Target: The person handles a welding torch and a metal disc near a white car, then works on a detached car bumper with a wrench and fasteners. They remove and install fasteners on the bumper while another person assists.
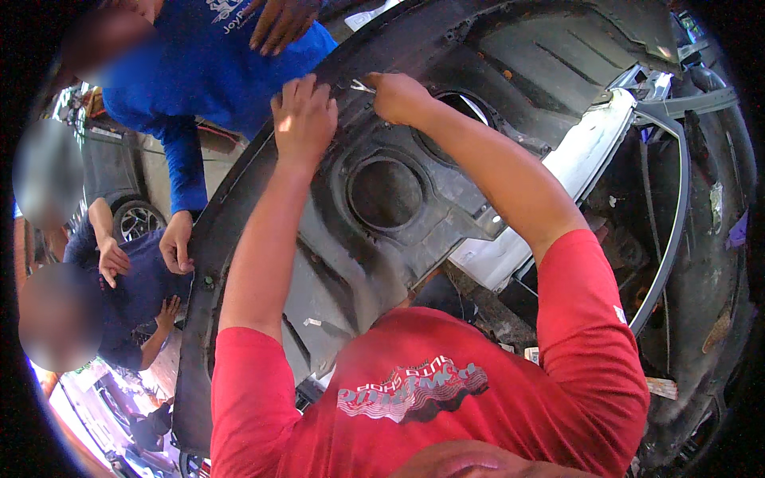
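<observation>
A large dark grey moulded car panel point(454, 191) with round openings fills the middle of the view. My left hand point(307, 119) lies near its upper left edge, fingers stretched out and slightly apart on the dark surface. To the right of it, my right hand point(394, 98) grips a small silver metal tool point(362, 86), perhaps pliers or a cutter, whose exact kind I cannot make out, over the same panel. Below my right hand is an opening with a dark rim, partly hidden by my forearm.
A person in blue point(199, 72) leans at the upper left, one hand by the panel's edge. Other people point(135, 295) stand further left, near a car wheel point(137, 219). A white painted metal piece point(594, 127) and a narrow curved frame point(677, 215) lie to the right.
</observation>
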